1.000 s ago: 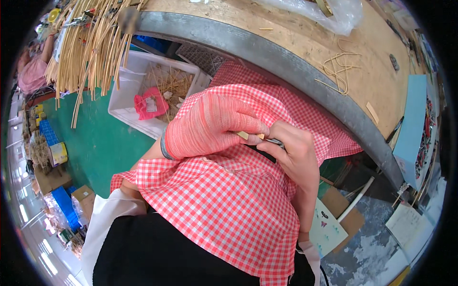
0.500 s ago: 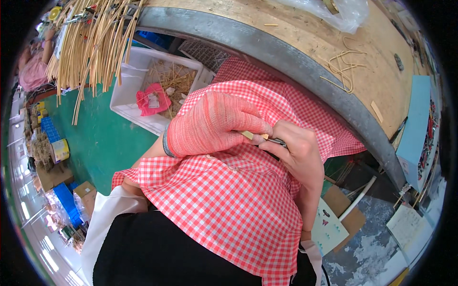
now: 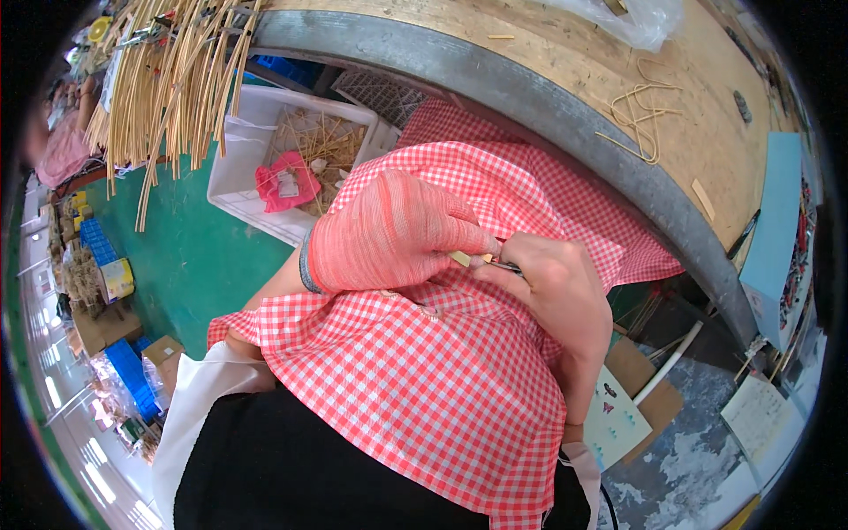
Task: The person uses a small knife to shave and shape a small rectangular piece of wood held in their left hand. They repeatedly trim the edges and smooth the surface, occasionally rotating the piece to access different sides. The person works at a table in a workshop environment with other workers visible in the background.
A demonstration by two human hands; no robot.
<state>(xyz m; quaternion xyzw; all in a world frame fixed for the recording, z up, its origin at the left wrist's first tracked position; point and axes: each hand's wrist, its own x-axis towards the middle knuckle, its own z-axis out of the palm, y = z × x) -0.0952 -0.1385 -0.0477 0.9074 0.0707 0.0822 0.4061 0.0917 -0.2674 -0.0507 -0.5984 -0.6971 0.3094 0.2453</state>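
Observation:
My left hand (image 3: pixel 389 231), in a pinkish-red knitted glove with bare fingertips, is closed on a small pale strip that looks like bamboo or wood (image 3: pixel 460 258). Close against it, my bare right hand (image 3: pixel 561 287) grips a slim dark metal tool (image 3: pixel 506 266), whose kind my fingers mostly hide. The tool's tip and the strip meet between the two hands. Both hands are over a red-and-white checked cloth (image 3: pixel 424 362) spread across my lap.
A wooden workbench (image 3: pixel 548 53) with a grey metal edge curves ahead, bearing a tangled cord (image 3: pixel 652 132). A white bin (image 3: pixel 252 216) of scraps stands beyond my left hand. Thin sticks (image 3: pixel 168 97) hang at upper left. A blue box (image 3: pixel 770 238) sits at right.
My right hand has shifted slightly right and its wrist has turned a little. Both hands keep their holds; the whole view has drifted slightly.

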